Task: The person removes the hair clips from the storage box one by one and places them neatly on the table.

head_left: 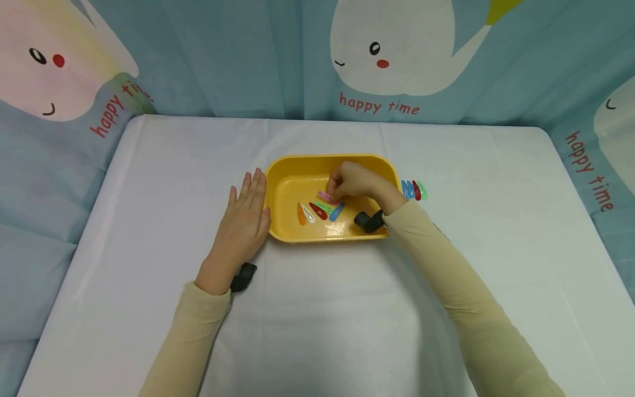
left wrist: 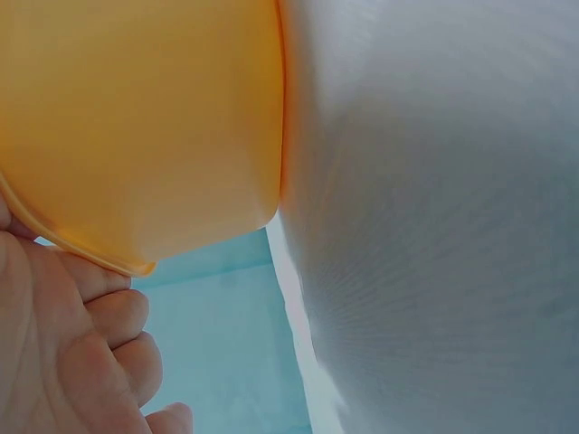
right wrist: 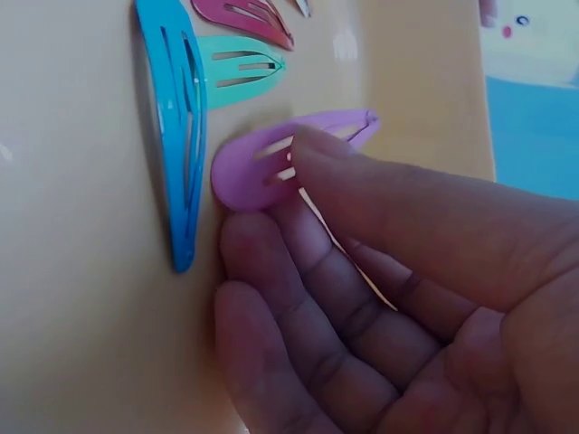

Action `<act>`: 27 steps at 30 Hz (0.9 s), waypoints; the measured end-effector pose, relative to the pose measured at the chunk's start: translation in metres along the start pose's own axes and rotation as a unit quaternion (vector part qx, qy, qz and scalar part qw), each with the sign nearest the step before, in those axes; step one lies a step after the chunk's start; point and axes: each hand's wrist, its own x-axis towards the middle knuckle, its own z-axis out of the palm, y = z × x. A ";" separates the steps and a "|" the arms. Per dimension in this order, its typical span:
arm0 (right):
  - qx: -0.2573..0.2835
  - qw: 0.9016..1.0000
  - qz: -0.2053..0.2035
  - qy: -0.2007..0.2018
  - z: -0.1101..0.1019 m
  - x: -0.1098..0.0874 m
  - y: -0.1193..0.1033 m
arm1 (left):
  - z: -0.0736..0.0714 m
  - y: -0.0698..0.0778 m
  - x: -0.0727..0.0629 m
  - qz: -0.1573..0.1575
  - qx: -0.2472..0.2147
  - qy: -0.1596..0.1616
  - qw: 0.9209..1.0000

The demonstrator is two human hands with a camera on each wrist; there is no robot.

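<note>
Inside the yellow tray [head_left: 292, 234], my right hand [head_left: 354, 181] pinches a purple hair clip [right wrist: 249, 172] between thumb and fingers. Close by on the tray floor lie a blue hair clip [right wrist: 172, 136], a green hair clip [right wrist: 240, 77] and a red hair clip [right wrist: 244, 16]. Farther left in the head view are a white hair clip [head_left: 307, 213] and an orange hair clip [head_left: 301, 214]. My left hand [head_left: 243, 220] rests with straight fingers against the tray's left side; in the left wrist view its fingers touch the rim.
Just right of the tray, several hair clips [head_left: 416, 190] in blue, red and green lie in a row on the white-covered table [head_left: 317, 320]. A blue curtain [head_left: 258, 60] with whale prints hangs behind the table.
</note>
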 end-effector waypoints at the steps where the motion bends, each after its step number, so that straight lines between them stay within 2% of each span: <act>1: 0.004 1.000 -0.002 -0.002 0.000 0.000 0.000 | 0.000 0.000 0.000 0.000 0.001 0.000 1.000; 13: 0.080 0.996 -0.022 -0.019 -0.004 -0.005 -0.003 | -0.001 0.001 0.000 -0.002 0.000 0.001 1.000; 20: 0.099 0.994 -0.031 -0.026 -0.006 -0.008 -0.006 | -0.001 0.001 0.000 -0.002 -0.001 0.003 1.000; 27: 0.112 0.992 -0.062 -0.022 -0.008 -0.016 -0.005 | 0.000 0.001 0.000 -0.002 0.001 0.001 1.000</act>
